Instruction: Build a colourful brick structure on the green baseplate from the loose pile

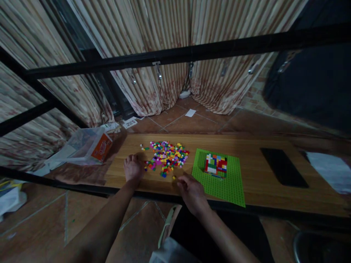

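My left hand (133,168) rests on the wooden table at the left edge of a heap of small toy bricks (167,155) in many colours. Its fingers are curled in, and whatever may be inside them is hidden. Nearer the front edge, my right hand (191,190) has thumb and fingers drawn together; I cannot make out what is between them. A small yellow brick (174,178) shows just left of its fingertips. Beyond that hand lies a green baseplate (233,186), bearing a roughly square block of joined bricks (216,165) in white, red, green, blue and other colours.
A black flat panel (283,167) lies on the table's right part, with white paper (330,171) beyond it. Left of the table stands a clear plastic box (85,144) with an orange label. A dark metal bar (175,55) crosses before the curtains (164,29).
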Action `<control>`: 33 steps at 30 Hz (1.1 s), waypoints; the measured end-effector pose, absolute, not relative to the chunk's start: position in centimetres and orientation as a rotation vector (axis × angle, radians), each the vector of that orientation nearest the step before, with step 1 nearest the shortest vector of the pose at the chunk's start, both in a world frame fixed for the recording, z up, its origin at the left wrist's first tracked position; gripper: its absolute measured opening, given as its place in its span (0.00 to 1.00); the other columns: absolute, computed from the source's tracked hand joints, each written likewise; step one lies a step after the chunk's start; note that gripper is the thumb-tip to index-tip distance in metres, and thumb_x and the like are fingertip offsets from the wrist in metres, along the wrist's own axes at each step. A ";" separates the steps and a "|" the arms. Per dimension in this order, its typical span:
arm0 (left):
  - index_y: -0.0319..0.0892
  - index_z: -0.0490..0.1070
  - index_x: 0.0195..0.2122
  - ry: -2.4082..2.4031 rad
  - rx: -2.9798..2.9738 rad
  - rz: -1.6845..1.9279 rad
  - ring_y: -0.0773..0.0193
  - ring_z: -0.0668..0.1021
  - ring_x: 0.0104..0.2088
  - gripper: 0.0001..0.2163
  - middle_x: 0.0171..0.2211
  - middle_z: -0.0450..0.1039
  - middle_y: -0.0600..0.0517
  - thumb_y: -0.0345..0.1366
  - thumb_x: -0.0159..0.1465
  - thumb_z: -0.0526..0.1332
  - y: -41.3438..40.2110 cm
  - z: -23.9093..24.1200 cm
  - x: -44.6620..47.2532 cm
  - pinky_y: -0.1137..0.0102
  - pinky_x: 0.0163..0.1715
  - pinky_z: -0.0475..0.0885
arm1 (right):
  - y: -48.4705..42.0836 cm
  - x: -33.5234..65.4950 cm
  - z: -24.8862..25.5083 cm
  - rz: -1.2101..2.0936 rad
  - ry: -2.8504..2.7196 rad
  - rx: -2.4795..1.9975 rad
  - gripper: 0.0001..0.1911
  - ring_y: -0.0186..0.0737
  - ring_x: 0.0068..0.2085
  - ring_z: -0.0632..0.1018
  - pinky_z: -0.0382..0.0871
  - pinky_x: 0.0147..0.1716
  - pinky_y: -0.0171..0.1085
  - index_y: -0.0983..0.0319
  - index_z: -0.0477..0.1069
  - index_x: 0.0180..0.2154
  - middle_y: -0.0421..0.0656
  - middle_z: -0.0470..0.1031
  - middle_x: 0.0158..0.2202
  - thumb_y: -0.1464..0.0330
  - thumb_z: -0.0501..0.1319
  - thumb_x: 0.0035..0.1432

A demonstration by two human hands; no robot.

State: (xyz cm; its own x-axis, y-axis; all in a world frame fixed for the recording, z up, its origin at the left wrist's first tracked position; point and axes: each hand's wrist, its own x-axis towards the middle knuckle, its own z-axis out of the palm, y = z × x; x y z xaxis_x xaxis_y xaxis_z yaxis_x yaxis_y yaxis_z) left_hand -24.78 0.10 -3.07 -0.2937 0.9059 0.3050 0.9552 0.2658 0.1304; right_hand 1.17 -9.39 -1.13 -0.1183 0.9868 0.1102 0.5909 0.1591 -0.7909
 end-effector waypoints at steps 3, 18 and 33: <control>0.36 0.70 0.49 -2.361 -1.761 -0.462 0.49 0.71 0.46 0.17 0.45 0.71 0.40 0.31 0.63 0.50 0.0 -3.1 -24.7 0.59 0.47 0.65 | -8.6 0.0 -1.2 0.681 -1.902 -1.534 0.09 0.41 0.42 0.76 0.66 0.41 0.37 0.60 0.72 0.39 0.45 0.75 0.41 0.71 0.55 0.60; 0.37 0.69 0.51 -2.375 -1.749 -0.526 0.50 0.70 0.46 0.17 0.46 0.70 0.41 0.30 0.63 0.51 -0.2 -3.3 -24.6 0.59 0.48 0.64 | -3.9 -0.8 -2.2 0.435 -2.064 -1.579 0.13 0.45 0.41 0.76 0.65 0.41 0.39 0.60 0.74 0.38 0.48 0.77 0.39 0.73 0.51 0.61; 0.37 0.70 0.51 -2.415 -1.739 -0.595 0.50 0.70 0.46 0.16 0.47 0.70 0.41 0.31 0.63 0.51 -0.2 -3.6 -24.5 0.58 0.46 0.65 | 6.2 -3.9 -1.4 0.293 -2.220 -1.554 0.15 0.45 0.44 0.73 0.63 0.42 0.38 0.59 0.75 0.45 0.48 0.74 0.41 0.71 0.54 0.62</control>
State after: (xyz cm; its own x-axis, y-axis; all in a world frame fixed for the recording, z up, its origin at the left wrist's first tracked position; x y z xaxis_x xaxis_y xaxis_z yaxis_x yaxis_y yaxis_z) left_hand -24.49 -0.16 -3.63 -0.3397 0.8884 0.3088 0.9301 0.2687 0.2503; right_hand -3.90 6.16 -1.39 -0.2922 0.9325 0.2122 0.8456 0.3555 -0.3981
